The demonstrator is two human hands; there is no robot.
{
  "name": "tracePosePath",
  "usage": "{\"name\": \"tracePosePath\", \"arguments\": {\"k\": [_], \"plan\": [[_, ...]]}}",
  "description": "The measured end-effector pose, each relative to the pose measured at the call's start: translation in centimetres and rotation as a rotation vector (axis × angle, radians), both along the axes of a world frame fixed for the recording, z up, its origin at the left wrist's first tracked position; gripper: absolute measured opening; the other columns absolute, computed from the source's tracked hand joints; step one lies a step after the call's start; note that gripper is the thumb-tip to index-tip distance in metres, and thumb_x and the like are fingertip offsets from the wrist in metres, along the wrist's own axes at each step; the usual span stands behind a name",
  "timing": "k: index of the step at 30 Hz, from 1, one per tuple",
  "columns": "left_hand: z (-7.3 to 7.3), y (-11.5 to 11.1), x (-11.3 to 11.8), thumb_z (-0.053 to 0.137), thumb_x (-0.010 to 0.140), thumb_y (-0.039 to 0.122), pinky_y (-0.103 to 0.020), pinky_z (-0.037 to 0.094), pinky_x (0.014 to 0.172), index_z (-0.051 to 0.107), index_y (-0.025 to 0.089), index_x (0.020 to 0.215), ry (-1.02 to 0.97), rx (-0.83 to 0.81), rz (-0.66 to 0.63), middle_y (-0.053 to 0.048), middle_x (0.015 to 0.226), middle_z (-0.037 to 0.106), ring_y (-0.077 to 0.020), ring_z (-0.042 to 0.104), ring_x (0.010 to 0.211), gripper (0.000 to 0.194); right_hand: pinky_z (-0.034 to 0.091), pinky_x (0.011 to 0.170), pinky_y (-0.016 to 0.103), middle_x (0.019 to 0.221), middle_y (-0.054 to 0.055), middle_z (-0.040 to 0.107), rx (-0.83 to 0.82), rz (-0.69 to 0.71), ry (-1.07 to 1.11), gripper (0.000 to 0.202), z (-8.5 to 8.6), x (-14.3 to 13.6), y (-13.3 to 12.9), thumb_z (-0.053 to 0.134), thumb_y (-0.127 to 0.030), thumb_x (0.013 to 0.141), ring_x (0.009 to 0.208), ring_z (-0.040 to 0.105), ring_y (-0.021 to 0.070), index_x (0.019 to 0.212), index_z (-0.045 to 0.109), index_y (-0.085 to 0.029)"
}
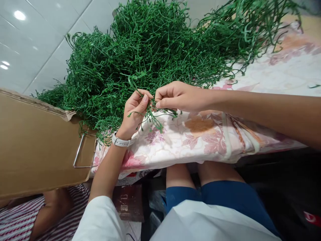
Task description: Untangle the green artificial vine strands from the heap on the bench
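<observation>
My left hand [136,108], with a white watch [122,141] on the wrist, pinches a small bunch of thin green plant-like stems [155,121] between thumb and fingers. Fingers curled, my right hand [178,96] meets it from the right and grips stems of the same bunch close to the left fingertips. Small branched tips hang below both hands, and a longer piece curves up behind the left one. Directly behind them rises a large tangled pile of such green stems [150,40]. Whether they are plastic cannot be made out for certain.
A flowered cloth [173,147] covers the table under the pile. Cardboard [40,144] stands at the left, beside a bent metal wire [79,150]. White wall tiles [47,40] are behind. Another person's striped clothing [65,214] and arm show at lower left.
</observation>
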State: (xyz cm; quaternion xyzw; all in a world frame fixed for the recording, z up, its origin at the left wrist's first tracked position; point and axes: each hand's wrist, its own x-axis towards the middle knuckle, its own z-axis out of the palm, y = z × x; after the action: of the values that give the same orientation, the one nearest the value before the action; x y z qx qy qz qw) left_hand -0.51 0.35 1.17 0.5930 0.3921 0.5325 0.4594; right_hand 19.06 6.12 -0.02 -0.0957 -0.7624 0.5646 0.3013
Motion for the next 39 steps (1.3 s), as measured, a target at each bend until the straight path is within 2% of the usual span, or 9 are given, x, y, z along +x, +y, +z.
{"name": "tracePosePath", "arguments": {"k": [9,14,16,20,22,25,30,35,39], "plan": [[0.2,-1.1,-0.4,0.081,0.092,0.051,-0.025,0.050,0.057,0.064,0.025,0.091,0.084,-0.046,-0.193,0.005,0.065,0.050,-0.0081,0.048,0.053,0.032,0.028,0.053,0.022,0.061,-0.006,0.042,-0.042,0.223,-0.027,0.032,0.7,0.6,0.2,0.062,-0.015,0.100,0.056,0.035,0.0052,0.070,0.052,-0.016],[1.7,0.4,-2.7,0.092,0.072,0.063,-0.025,0.038,0.049,0.053,0.028,0.080,-0.006,0.149,0.010,0.009,0.050,0.024,-0.0091,0.032,0.046,0.053,0.029,0.051,0.023,0.057,-0.005,0.046,0.001,0.271,-0.077,0.033,2.5,2.3,-0.1,0.064,-0.014,0.099,0.051,0.036,0.0049,0.068,0.054,-0.017],[2.4,1.5,-4.2,0.094,0.068,0.061,-0.025,0.037,0.051,0.050,0.027,0.079,-0.020,0.237,0.145,0.009,0.053,0.023,-0.0083,0.030,0.049,0.056,0.033,0.051,0.024,0.056,-0.004,0.051,0.009,0.159,-0.024,0.030,3.4,2.9,-0.1,0.066,-0.010,0.096,0.050,0.040,0.0053,0.068,0.058,-0.017],[2.7,2.4,-5.6,0.087,0.082,0.051,-0.024,0.041,0.053,0.055,0.028,0.082,-0.005,0.189,0.135,0.008,0.053,0.027,-0.0100,0.038,0.050,0.040,0.036,0.051,0.026,0.055,-0.005,0.051,0.020,-0.340,0.124,0.028,3.9,3.1,0.8,0.071,-0.010,0.096,0.050,0.047,0.0077,0.073,0.059,-0.019],[2.4,2.2,-5.1,0.089,0.080,0.054,-0.026,0.044,0.053,0.061,0.028,0.085,0.040,0.160,0.114,0.008,0.053,0.034,-0.0103,0.042,0.050,0.039,0.032,0.052,0.028,0.064,-0.005,0.054,0.105,-0.572,0.155,0.019,3.3,3.0,1.5,0.074,-0.010,0.095,0.053,0.047,0.0081,0.089,0.060,-0.020],[1.7,1.5,-3.9,0.087,0.083,0.056,-0.027,0.047,0.052,0.068,0.027,0.087,0.088,0.184,0.077,0.006,0.057,0.043,-0.0095,0.047,0.049,0.035,0.032,0.060,0.029,0.093,-0.002,0.060,0.304,-0.754,0.184,0.042,2.0,2.6,2.2,0.079,-0.005,0.089,0.063,0.045,0.0076,0.120,0.056,-0.023],[0.8,1.0,-2.6,0.084,0.087,0.053,-0.024,0.046,0.050,0.071,0.024,0.090,0.180,0.200,0.076,0.004,0.073,0.058,-0.0064,0.055,0.049,0.032,0.037,0.071,0.028,0.095,0.002,0.060,0.431,-0.503,0.067,0.011,1.1,1.4,0.9,0.075,-0.021,0.096,0.074,0.048,0.0105,0.099,0.065,-0.018],[0.7,0.4,-1.6,0.081,0.090,0.056,-0.024,0.046,0.052,0.071,0.022,0.093,0.281,0.211,0.077,0.003,0.073,0.058,-0.0077,0.058,0.054,0.036,0.030,0.060,0.027,0.068,-0.003,0.049,0.208,-0.211,0.003,0.043,0.4,-0.1,-1.0,0.058,-0.044,0.109,0.063,0.041,0.0089,0.076,0.059,-0.017],[0.5,0.1,-1.1,0.081,0.091,0.053,-0.021,0.044,0.054,0.074,0.022,0.091,0.280,0.231,0.079,0.003,0.072,0.056,-0.0063,0.053,0.058,0.032,0.028,0.056,0.025,0.064,-0.006,0.044,0.113,-0.168,-0.057,0.032,-1.0,-1.1,-1.4,0.064,-0.030,0.105,0.059,0.037,0.0078,0.077,0.055,-0.017]]}}
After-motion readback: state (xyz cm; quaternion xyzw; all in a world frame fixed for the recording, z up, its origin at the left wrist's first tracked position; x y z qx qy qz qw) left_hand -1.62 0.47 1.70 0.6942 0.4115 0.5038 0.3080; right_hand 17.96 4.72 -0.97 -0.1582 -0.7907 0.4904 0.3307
